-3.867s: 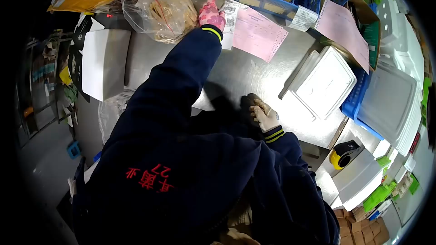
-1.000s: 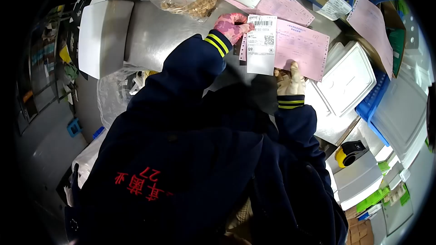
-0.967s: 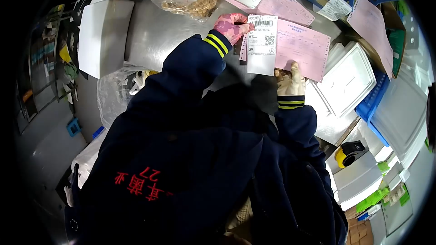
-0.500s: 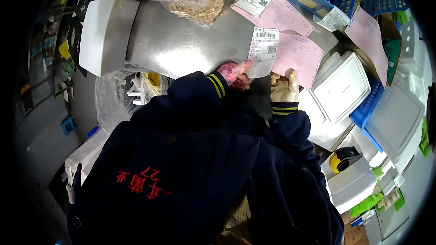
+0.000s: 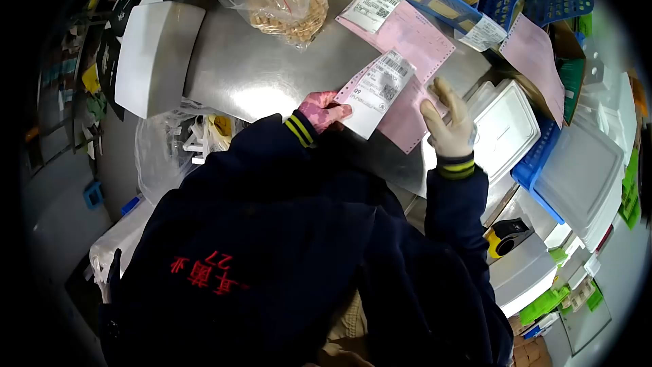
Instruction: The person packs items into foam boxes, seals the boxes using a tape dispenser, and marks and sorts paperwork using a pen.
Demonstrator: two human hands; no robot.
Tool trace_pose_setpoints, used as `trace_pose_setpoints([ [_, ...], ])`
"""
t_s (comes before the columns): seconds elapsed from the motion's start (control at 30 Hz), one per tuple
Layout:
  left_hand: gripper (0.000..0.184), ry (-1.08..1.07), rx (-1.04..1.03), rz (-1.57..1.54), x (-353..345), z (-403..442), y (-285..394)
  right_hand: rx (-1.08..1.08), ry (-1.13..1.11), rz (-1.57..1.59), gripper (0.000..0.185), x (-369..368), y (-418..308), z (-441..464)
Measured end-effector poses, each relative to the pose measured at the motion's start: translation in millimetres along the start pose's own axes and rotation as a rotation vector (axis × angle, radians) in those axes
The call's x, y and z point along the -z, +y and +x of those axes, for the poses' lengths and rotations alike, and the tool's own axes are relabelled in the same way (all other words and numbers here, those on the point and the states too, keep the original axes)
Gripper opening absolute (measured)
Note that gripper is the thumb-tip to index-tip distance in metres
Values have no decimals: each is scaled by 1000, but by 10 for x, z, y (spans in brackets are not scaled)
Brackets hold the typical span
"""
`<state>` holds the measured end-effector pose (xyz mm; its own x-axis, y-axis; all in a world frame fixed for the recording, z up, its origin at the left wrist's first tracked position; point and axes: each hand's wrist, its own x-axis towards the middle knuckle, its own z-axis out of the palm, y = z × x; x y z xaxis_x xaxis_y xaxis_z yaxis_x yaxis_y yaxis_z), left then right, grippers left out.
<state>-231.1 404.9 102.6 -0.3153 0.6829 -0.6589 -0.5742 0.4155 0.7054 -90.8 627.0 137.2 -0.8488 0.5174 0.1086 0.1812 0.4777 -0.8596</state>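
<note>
Shipping label (image 5: 379, 87) lay over left part of pink form (image 5: 406, 122), above steel table, between hands. Label's long axis ran near-left to far-right, barcode end pointing far-right. Left hand (image 5: 323, 111), in pink patterned glove, pinched label's near-left end, thumb on top. Right hand (image 5: 449, 126), white-gloved, had thumb and fingers spread just beside form's right edge; contact unclear.
</note>
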Motion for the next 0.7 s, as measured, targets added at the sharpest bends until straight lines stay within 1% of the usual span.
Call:
trace_pose_setpoints([
  [0.03, 28, -22, 19, 71, 28, -37, 55, 168, -77, -369, 55, 115, -249, 254],
  [0.07, 25, -15, 17, 64, 35, -54, 57, 278, -76, -393, 61, 67, -158, 401],
  [0.1, 23, -5, 15, 56, 40, -72, 58, 282, -70, -391, 61, -12, -46, 517],
  [0.17, 23, -5, 2, 92, 49, -118, 95, -37, -450, 179, 57, -197, 132, 632],
  [0.2, 23, -7, -7, 123, 61, -137, 121, -321, -594, 516, 43, -275, 168, 616],
  [0.23, 23, 2, -13, 122, 81, -153, 140, -377, -690, 558, 24, -301, 212, 626],
  [0.3, 29, -9, -109, 154, 91, -213, 212, -363, -662, 471, 11, -285, 80, 597],
  [0.33, 43, -9, -149, 27, 74, -266, 242, -351, -682, 451, 8, -320, 203, 578],
  [0.37, 43, 1, -155, 23, 71, -322, 291, -372, -646, 576, 7, -315, 118, 554],
  [0.43, 55, 5, -220, -56, 89, -411, 357, -451, -626, 645, 7, -387, 242, 498],
  [0.47, 60, -39, -233, -45, 138, -445, 384, -427, -585, 708, 9, -402, 180, 469],
  [0.5, 60, -28, -239, -46, 169, -477, 418, -436, -586, 702, 12, -393, 97, 468],
  [0.57, 60, -27, -213, 50, 226, -556, 495, -331, -621, 787, 12, -410, 105, 483],
  [0.6, 61, -28, -192, 168, 295, -582, 525, -414, -594, 731, 14, -425, 99, 487],
  [0.63, 61, -17, -199, 168, 338, -624, 571, -404, -602, 731, 14, -430, 87, 508],
  [0.7, 63, 13, -123, 261, 393, -727, 705, -349, -537, 851, 14, -400, 55, 561],
])
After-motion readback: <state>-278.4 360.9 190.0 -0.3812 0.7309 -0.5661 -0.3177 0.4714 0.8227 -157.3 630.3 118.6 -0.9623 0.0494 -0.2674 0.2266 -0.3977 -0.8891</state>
